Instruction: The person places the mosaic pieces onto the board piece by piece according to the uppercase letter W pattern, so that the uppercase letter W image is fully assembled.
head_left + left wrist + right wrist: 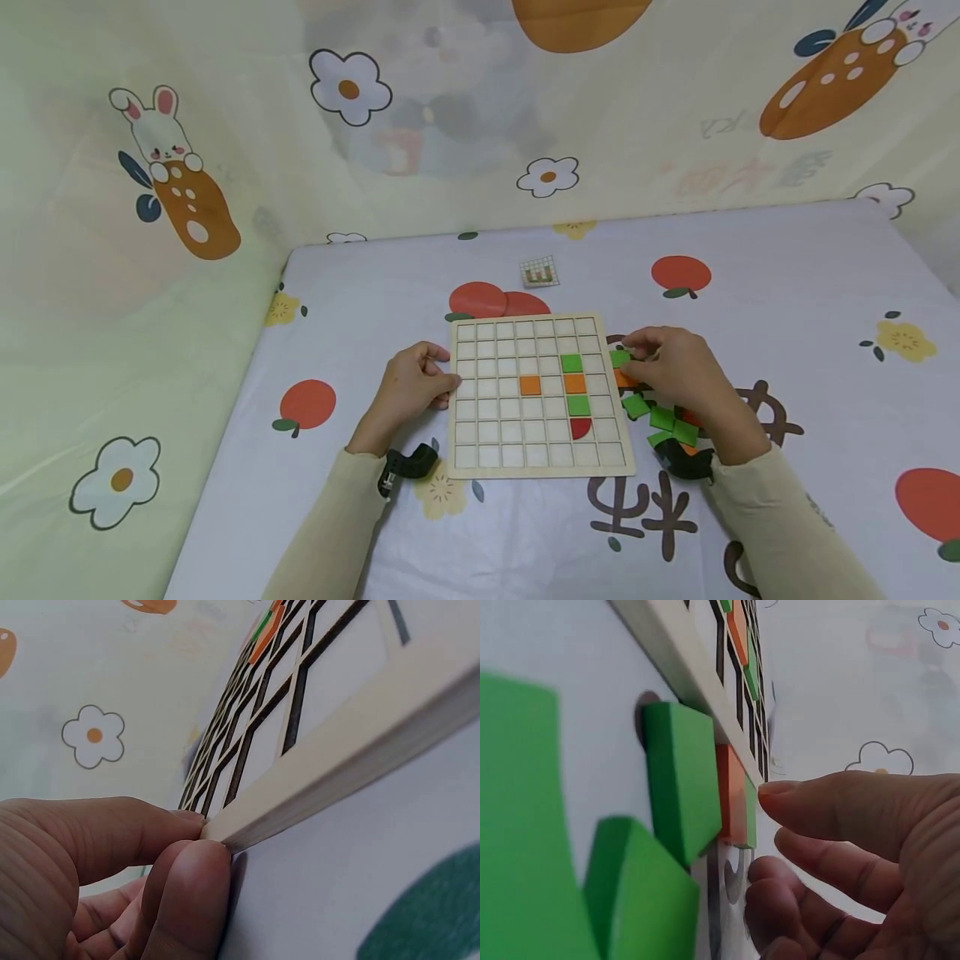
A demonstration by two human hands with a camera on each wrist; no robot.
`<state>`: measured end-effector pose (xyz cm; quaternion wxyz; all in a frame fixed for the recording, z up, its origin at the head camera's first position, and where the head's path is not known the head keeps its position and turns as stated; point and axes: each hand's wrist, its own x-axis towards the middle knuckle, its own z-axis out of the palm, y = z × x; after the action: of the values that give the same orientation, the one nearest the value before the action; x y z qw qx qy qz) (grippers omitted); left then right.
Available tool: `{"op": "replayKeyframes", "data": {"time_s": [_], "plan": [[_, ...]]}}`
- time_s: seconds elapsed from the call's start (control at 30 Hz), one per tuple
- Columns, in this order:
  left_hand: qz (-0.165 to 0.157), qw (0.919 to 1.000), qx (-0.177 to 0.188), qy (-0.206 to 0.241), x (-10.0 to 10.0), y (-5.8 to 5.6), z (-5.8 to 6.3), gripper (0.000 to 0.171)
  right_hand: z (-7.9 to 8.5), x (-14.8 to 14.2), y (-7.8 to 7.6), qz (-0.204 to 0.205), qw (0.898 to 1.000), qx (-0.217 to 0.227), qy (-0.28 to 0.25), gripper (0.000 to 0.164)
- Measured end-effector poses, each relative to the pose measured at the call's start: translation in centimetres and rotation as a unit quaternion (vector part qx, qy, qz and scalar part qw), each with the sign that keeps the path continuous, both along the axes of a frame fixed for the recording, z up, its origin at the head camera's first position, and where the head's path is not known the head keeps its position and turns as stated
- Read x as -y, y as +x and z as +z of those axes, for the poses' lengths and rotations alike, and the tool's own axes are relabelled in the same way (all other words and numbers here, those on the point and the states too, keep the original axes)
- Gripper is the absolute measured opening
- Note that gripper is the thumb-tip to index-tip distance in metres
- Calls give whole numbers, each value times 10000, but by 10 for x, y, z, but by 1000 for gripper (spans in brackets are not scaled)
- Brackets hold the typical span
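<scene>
My left hand (408, 379) pinches the left edge of a wooden grid board (542, 473); in the left wrist view its fingers (191, 892) meet at the board's rim (330, 780). Set in the board's cells are green square tiles (572, 363), orange tiles (530, 385) and a red quarter-round tile (581, 428). Beyond the right edge, my right hand (675, 367) is over loose tiles, its fingers parted. In the right wrist view, one fingertip is right at a green tile (749, 817) beside an orange tile (731, 795).
Several loose green tiles (663, 417) lie in a heap right of the board, partly under the right wrist, with bits of red and orange among them. A small card with a grid pattern (539, 272) lies behind the board. A printed cloth (360, 292) covers the table.
</scene>
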<state>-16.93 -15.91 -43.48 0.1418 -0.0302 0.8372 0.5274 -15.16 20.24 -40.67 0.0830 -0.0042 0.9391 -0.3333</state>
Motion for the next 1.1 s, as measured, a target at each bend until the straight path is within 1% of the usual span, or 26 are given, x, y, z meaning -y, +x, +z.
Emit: {"op": "replayKeyframes", "data": {"time_s": [0.23,0.43,0.6,0.77,0.9,1.1], "plan": [[-20,10000,21,26,0,0,1,33,-1,0,1,-33,9997,94,-215,35],[-68,9999,21,84,1,0,3,33,2,0,1,-284,9975,284,-574,38],[-45,9999,73,116,2,0,4,34,0,0,0,-423,9959,384,-706,37],[-39,9999,71,141,1,0,3,33,-1,1,-1,-415,9956,292,-783,34],[-38,9998,53,167,1,0,1,33,-2,2,-2,-399,9956,265,-809,35],[21,9998,83,154,1,-1,0,33,-6,4,-6,-217,9982,98,-557,38]]}}
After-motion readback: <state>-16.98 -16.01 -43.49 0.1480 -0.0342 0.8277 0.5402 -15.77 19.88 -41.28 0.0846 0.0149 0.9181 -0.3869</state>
